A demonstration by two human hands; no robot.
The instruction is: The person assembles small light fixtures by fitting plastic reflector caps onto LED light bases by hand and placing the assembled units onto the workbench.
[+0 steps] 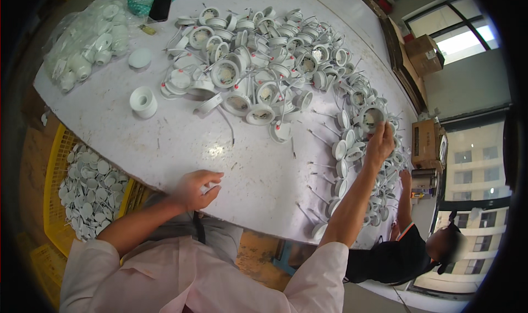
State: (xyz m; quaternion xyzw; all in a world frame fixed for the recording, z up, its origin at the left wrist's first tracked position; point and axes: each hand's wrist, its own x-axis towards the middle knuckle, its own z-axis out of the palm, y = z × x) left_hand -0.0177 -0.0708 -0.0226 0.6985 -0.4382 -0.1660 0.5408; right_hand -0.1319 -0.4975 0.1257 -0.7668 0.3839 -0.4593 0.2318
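Observation:
My right hand point(380, 143) reaches out to the right over a mass of parts. Its fingers are closed on the rim of a round white lamp housing point(372, 117), whose open face shows a greyish inside. Near the table's front edge, my left hand point(199, 191) hovers half curled. A gap shows between its thumb and forefinger, and I see nothing held there. Across the middle of the table lies a big heap of similar white housings point(224, 73) with short wires, several bearing red dots. More housings point(339, 149) stand in a row beneath my right forearm, wires pointing left.
A white ring-shaped cup point(143, 102) and a white dome point(139, 58) sit left of the heap, near a clear bag of white parts point(91, 49) and a phone point(160, 8). A yellow crate point(54, 197) holds white discs. At right, a co-worker point(404, 252) reaches in.

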